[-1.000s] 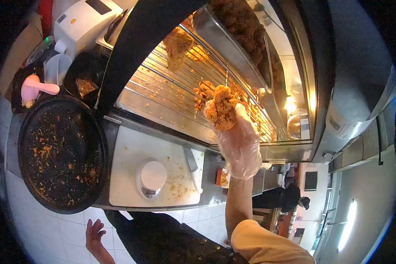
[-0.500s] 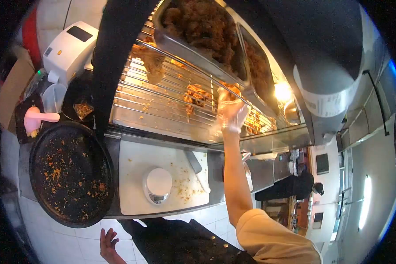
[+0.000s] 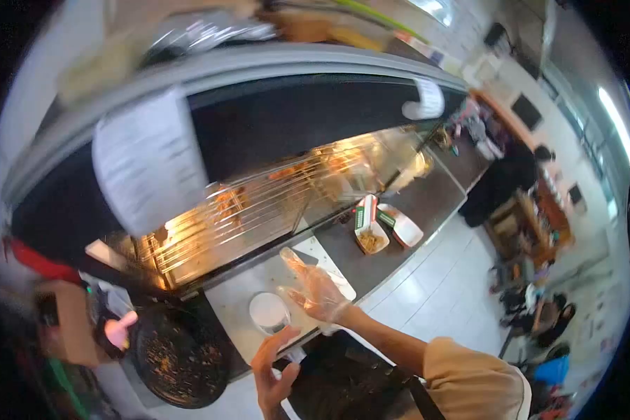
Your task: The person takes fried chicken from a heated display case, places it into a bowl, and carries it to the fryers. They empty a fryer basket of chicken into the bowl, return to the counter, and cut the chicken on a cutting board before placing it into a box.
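- 12 o'clock taken as top of view.
- Right hand: in a clear glove, open wide, thumb and fingers spread apart, nothing held. Reaches in from 4 o'clock, over the board.
- Left hand: bare, partly open, fingers curved, thumb apart; nothing seen in its grasp. Comes up from 6 o'clock, at the board's near edge.
- Scale: on the board, nearest thing to both hands. Lies at 8 to 9 o'clock from the right hand, about 12 from the left. Gloved thumb just beside its rim, bare fingertips near its lower edge; which is nearer, or whether either touches, cannot tell.
- Scale's top round, so no long axis to read; base shows towards 5 o'clock.
- Knife: beyond the right hand, long axis roughly 10 to 4 o'clock, partly hidden.
- Boxes: a pair on the counter, at 2 o'clock from the right hand; one holds food.
- Pan: crumbs in it, 8 o'clock from the scale.
- Rack: lit, 11 o'clock, food blurred.
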